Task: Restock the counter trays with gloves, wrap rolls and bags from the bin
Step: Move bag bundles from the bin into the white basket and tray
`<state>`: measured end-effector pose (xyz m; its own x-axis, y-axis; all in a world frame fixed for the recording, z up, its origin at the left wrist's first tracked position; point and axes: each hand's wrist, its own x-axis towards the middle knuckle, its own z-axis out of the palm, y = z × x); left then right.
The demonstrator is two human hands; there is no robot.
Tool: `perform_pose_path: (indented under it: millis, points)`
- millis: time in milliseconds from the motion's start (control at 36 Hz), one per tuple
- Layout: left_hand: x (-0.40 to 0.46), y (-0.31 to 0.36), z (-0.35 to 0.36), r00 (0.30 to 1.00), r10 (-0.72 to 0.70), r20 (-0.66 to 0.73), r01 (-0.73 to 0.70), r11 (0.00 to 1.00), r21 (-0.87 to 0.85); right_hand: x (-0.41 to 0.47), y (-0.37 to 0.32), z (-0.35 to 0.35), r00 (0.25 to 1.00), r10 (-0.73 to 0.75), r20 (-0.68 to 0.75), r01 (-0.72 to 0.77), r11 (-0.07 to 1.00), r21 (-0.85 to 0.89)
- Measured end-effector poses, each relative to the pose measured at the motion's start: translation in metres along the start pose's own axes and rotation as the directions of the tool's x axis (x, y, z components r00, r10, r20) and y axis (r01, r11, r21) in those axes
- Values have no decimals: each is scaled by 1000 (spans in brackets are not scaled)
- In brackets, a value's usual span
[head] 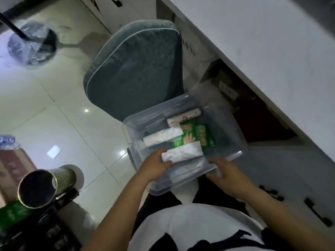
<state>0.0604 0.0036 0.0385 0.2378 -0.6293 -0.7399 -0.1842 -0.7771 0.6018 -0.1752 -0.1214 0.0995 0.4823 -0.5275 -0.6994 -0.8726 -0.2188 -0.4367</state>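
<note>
A clear plastic bin rests on a grey cushioned chair. Inside lie green glove packs, a white wrap roll box at the far side, and two white folded bag bundles. My left hand reaches over the bin's near rim and grips the end of the nearest white bundle. My right hand is closed on the bin's near right edge.
A white counter runs along the right, with dark-handled cabinet doors beneath. A cardboard tube and dark clutter sit at the lower left. Glossy tiled floor lies to the left, with a round plastic-wrapped stand base.
</note>
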Motion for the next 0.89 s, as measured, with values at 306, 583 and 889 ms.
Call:
perform_pose_path:
  millis: [306, 583, 889]
  points:
    - [103, -23, 16, 970, -143, 198, 66, 934, 350, 24, 16, 33, 984, 174, -24, -175, 962, -211]
    - [190, -67, 84, 962, -235, 137, 147, 872, 467, 68, 59, 58, 986, 143, -87, -161, 952, -261]
    - [222, -84, 113, 984, -179, 8, 148, 834, 532, 68, 83, 67, 969, 74, -236, -95, 992, -78]
